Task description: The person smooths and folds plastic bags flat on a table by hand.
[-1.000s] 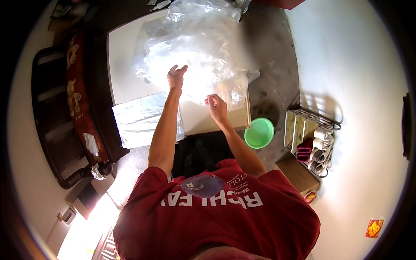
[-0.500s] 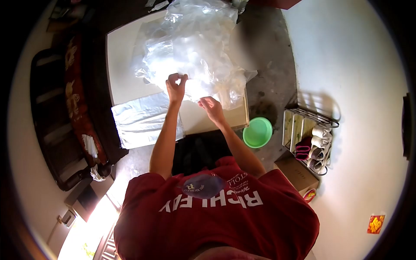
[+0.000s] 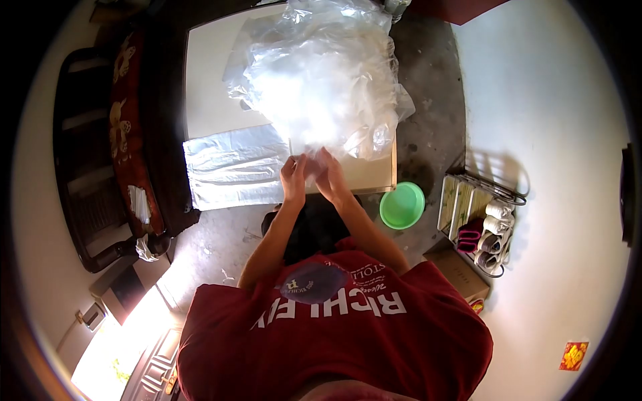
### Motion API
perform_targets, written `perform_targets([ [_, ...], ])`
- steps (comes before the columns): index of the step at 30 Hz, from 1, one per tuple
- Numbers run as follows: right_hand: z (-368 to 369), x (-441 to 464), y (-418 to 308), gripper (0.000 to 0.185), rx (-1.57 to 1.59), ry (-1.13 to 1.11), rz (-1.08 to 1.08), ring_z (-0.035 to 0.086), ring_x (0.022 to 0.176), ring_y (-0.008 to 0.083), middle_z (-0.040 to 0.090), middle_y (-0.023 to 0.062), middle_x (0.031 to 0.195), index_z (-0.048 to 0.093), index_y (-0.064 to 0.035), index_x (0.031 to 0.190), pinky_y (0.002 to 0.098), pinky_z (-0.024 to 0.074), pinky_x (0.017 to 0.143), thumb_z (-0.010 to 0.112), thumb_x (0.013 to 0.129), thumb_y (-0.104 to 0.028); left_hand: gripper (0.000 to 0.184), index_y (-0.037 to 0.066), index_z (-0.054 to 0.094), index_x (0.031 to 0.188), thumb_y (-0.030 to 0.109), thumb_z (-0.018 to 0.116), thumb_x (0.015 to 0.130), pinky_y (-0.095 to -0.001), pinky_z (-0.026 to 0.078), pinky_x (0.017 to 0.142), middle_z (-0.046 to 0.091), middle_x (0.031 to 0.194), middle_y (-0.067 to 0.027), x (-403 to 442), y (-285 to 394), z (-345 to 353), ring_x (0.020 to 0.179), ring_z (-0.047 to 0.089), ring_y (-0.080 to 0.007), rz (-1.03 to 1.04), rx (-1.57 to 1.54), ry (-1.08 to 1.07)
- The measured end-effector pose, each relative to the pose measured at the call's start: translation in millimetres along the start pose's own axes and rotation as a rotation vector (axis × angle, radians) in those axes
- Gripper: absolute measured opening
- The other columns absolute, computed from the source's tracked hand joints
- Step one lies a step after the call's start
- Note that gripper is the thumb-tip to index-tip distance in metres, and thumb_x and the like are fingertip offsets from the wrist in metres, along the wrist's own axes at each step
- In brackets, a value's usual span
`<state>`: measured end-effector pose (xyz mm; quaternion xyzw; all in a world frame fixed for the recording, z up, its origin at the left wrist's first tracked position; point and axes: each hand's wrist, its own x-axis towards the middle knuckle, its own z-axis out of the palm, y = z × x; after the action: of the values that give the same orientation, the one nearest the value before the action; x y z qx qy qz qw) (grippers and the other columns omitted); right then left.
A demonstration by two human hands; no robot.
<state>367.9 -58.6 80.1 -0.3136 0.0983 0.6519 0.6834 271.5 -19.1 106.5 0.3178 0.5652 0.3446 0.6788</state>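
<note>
A large heap of clear plastic bags (image 3: 321, 80) covers much of the pale tabletop (image 3: 210, 80). At its near edge my left hand (image 3: 294, 179) and my right hand (image 3: 330, 177) are side by side, fingers closed on a bit of clear plastic that spans the small gap between them. Glare hides the plastic's exact outline. To the left of my left hand, a flat stack of silvery plastic sheets (image 3: 234, 167) lies at the table's front left corner.
A green basin (image 3: 402, 205) stands on the floor right of the table. Further right are a shoe rack (image 3: 461, 204) with shoes and a cardboard box (image 3: 458, 271). A dark wooden bench (image 3: 87, 160) is on the left.
My left hand has come down and right, towards my body, and my right hand has closed in beside it. Both now hold plastic between them. The view has shifted slightly.
</note>
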Motion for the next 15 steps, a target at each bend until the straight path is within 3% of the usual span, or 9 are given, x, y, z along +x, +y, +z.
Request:
perform_targets([
  [1,-14,0,8,0.022,-0.001,0.002,-0.007,0.054,0.099,0.0165,0.059,0.0037,0.101,0.056,-0.0073,0.105,0.0298,0.0410,0.089,0.046,0.096,-0.025,0.022,-0.001,0.060,0.085,0.021,0.059,0.088,-0.0234,0.041,0.058,0.059,0.075,-0.0035,-6,5,-2,0.063,0.052,-0.0091,-0.051,-0.134,-0.059],
  [2,-42,5,22,0.018,-0.400,0.028,-0.209,0.055,0.094,0.0152,0.059,0.0040,0.100,0.057,-0.0058,0.102,0.0297,0.0425,0.084,0.049,0.093,-0.020,0.022,-0.001,0.060,0.088,0.021,0.059,0.088,-0.0242,0.041,0.057,0.058,0.075,-0.0031,-10,8,-3,0.061,0.051,-0.0096,-0.103,-0.266,-0.122],
  [4,-26,-12,18,0.013,-0.796,0.066,-0.423,0.055,0.088,0.0139,0.059,0.0043,0.098,0.057,-0.0043,0.099,0.0295,0.0441,0.079,0.052,0.091,-0.014,0.029,-0.002,0.060,0.094,0.027,0.058,0.090,-0.0249,0.039,0.055,0.058,0.074,-0.0026,-10,11,-14,0.059,0.050,-0.0097,-0.148,-0.237,-0.150],
  [5,-11,-27,11,0.013,-0.779,-0.008,-0.482,0.056,0.085,0.0149,0.060,0.0056,0.096,0.058,-0.0030,0.096,0.0297,0.0438,0.077,0.054,0.090,-0.014,0.031,-0.001,0.060,0.095,0.030,0.056,0.090,-0.0247,0.039,0.054,0.057,0.074,-0.0026,-7,14,-22,0.059,0.049,-0.0097,-0.210,-0.155,-0.220],
  [7,-16,-36,10,0.015,-1.334,-0.189,-0.998,0.059,0.084,0.0138,0.061,0.0022,0.089,0.059,-0.0017,0.098,0.0261,0.0452,0.070,0.055,0.089,-0.014,0.039,0.000,0.062,0.098,0.038,0.053,0.090,-0.0247,0.037,0.054,0.056,0.071,-0.0026,4,14,-37,0.058,0.046,-0.0095,-0.262,-0.014,-0.294],
  [8,-15,-42,15,0.015,-1.341,-0.178,-1.007,0.059,0.084,0.0138,0.061,0.0022,0.089,0.059,-0.0017,0.098,0.0261,0.0452,0.070,0.055,0.089,-0.014,0.040,0.001,0.060,0.105,0.038,0.055,0.089,-0.0241,0.039,0.056,0.058,0.075,-0.0030,18,5,-44,0.063,0.051,-0.0102,-0.305,-0.078,-0.305],
  [10,7,-62,21,0.017,-0.543,0.117,-0.266,0.050,0.065,0.0098,0.054,0.0011,0.068,0.059,-0.0042,0.075,0.0263,0.0396,0.060,0.059,0.087,-0.017,0.043,0.003,0.056,0.112,0.039,0.055,0.089,-0.0248,0.045,0.063,0.061,0.084,-0.0041,27,18,-46,0.071,0.056,-0.0121,-0.419,-0.216,-0.347],
  [14,-13,-84,46,0.020,-0.730,0.176,-0.102,0.046,0.056,0.0077,0.050,-0.0022,0.061,0.057,-0.0069,0.070,0.0241,0.0365,0.052,0.060,0.086,-0.018,0.045,0.004,0.052,0.117,0.038,0.055,0.089,-0.0266,0.048,0.077,0.062,0.101,-0.0074,39,37,-57,0.086,0.059,-0.0165,-0.481,-0.312,-0.386],
  [15,-16,-90,54,0.017,-0.764,0.208,-0.083,0.050,0.061,0.0076,0.055,-0.0007,0.069,0.059,-0.0035,0.081,0.0231,0.0393,0.056,0.063,0.085,-0.020,0.043,0.003,0.052,0.117,0.036,0.055,0.089,-0.0281,0.048,0.082,0.061,0.103,-0.0088,49,33,-63,0.089,0.058,-0.0171,-0.434,-0.338,-0.343],
])
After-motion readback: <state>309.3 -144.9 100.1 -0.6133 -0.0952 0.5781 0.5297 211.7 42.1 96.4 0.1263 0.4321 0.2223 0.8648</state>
